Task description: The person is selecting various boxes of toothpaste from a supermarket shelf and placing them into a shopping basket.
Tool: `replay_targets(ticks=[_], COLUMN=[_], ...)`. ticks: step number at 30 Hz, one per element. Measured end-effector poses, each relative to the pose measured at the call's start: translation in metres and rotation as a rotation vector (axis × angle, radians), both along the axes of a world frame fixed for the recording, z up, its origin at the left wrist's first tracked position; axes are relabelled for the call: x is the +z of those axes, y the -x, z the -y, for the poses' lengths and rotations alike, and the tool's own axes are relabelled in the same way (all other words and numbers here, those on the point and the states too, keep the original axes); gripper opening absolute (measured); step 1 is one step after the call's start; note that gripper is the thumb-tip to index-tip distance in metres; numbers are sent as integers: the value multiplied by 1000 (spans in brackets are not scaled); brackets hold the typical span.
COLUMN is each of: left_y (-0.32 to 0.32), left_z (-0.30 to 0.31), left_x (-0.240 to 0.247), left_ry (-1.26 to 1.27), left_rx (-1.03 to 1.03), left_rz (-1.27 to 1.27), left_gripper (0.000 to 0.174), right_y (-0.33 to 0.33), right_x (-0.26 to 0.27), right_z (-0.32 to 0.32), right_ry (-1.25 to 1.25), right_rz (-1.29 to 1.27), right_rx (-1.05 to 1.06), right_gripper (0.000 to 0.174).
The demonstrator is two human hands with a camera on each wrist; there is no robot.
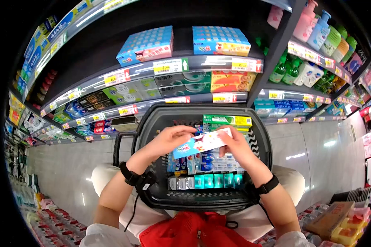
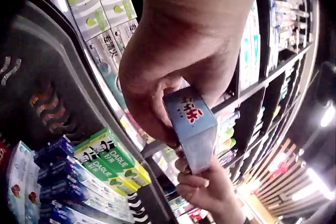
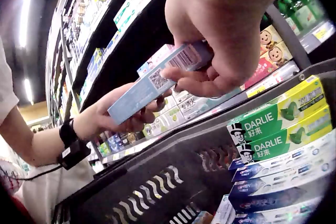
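A slim blue and white box [image 1: 203, 142] is held above the basket, tilted, its printed face up in the head view. The right hand [image 1: 236, 145] pinches its right end; in the right wrist view the right hand [image 3: 220, 50] has fingers curled round that end, near a barcode on the box [image 3: 152, 85]. The left hand [image 1: 169, 140] holds the other end; in the left wrist view the left hand [image 2: 178, 66] curls round the box [image 2: 193, 124]. Below, the black basket [image 1: 152, 196] holds rows of toothpaste boxes, with green and yellow ones [image 3: 278, 124] near its far side.
Shelves with price labels rise beyond the basket, two blue multipacks [image 1: 149, 44] standing on one. Pump bottles [image 1: 318, 31] fill the right shelves. The basket handle [image 1: 118, 153] stands out at its left. A carton [image 1: 330, 220] and wrapped goods lie at the lower right.
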State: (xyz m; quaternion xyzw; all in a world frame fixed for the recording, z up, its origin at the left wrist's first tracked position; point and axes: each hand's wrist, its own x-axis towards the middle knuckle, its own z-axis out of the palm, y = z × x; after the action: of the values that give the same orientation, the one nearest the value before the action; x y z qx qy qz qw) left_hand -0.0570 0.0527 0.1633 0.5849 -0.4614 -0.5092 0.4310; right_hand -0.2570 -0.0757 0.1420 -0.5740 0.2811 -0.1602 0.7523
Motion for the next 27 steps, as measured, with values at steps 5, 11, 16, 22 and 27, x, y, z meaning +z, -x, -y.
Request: replay_targets(ticks=[5, 11, 16, 22, 27], left_y=[-19, -14, -16, -10, -4], left_z=[-10, -15, -14, -14, -16], left_x=[18, 18, 13, 15, 32], left_ry=[26, -1, 28, 47, 299], left_rx=[192, 206, 237, 204, 74], left_rz=[-273, -190, -150, 12, 76], left_gripper=[40, 39, 36, 33, 36], right_y=[6, 4, 6, 9, 7], right_x=[1, 3, -1, -6, 17], right_z=[17, 4, 1, -1, -16], right_ry=[-210, -201, -181, 1206, 1520], right_rz=[180, 166, 195, -73, -119], right_rx=[-151, -104, -87, -124, -142], right_gripper=[34, 38, 37, 38, 39])
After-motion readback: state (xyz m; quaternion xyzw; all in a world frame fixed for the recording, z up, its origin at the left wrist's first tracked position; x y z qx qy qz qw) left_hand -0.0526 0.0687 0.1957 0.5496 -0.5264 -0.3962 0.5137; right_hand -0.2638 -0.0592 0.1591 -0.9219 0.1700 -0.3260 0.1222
